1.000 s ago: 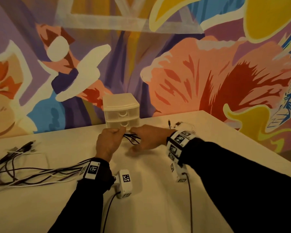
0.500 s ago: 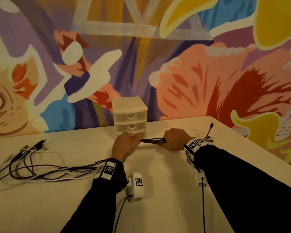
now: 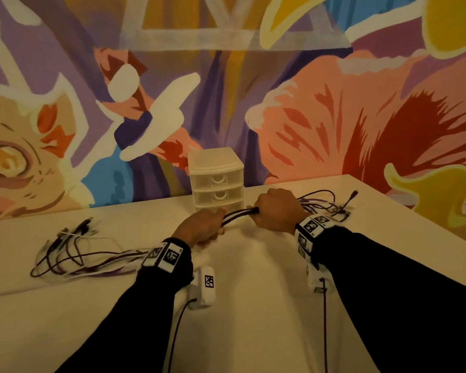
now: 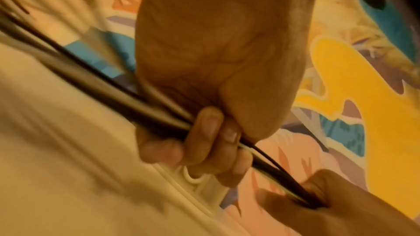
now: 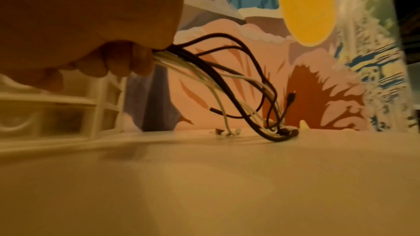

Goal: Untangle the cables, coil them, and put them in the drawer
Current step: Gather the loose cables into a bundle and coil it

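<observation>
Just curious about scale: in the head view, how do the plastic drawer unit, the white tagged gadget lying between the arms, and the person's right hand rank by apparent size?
Largest to smallest, as they look:
1. drawer unit
2. right hand
3. white tagged gadget
The drawer unit stands farther from the camera, so its lead is probably understated.

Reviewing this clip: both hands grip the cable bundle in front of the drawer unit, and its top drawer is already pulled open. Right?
Not quite. The head view shows all the drawers of the drawer unit closed. The rest holds: the left hand and right hand both grip the cable bundle in front of it.
</observation>
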